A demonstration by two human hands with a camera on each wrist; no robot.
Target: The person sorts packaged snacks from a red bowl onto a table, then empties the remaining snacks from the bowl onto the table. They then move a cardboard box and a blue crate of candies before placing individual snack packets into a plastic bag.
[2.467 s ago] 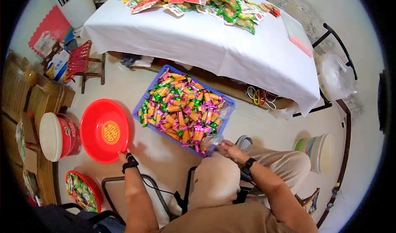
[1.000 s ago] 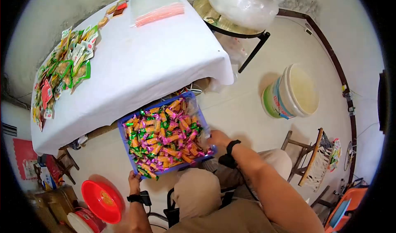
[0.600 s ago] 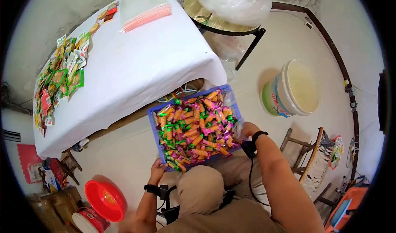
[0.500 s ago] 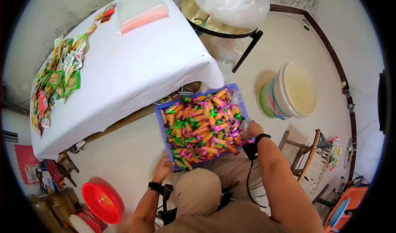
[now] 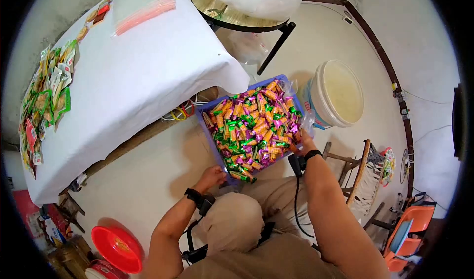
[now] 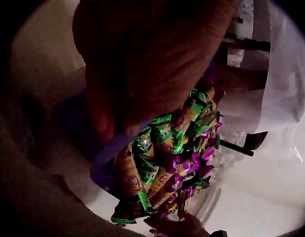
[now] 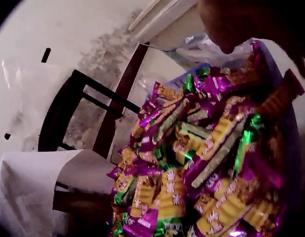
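A blue-purple plastic basket point(image 5: 208, 135) heaped with wrapped snacks point(image 5: 256, 126) sits in front of my knees, beside the table's near corner. The wrappers are orange-yellow with twisted green and purple ends. My left hand point(image 5: 211, 177) grips the basket's near left corner; in the left wrist view its fingers point(image 6: 105, 121) curl over the rim. At the right side my right hand point(image 5: 305, 141) holds the rim, thumb toward the snacks, by a clear plastic bag point(image 5: 308, 121). The right wrist view shows that hand point(image 7: 246, 24) dark at the top, with the snacks point(image 7: 211, 148) filling the lower part.
A white-clothed table point(image 5: 143, 66) bears green snack packets point(image 5: 49, 94) and flat clear bags point(image 5: 143, 7). A pale bucket point(image 5: 340, 94) stands just right of the basket. Near it are a wooden folding stool point(image 5: 363, 178) and a round stool point(image 5: 237, 12). A red basin point(image 5: 116, 249) is lower left.
My left hand has left the red basin and taken the basket's corner. Between both hands the basket has moved right along the table toward the bucket. The head view has turned right.
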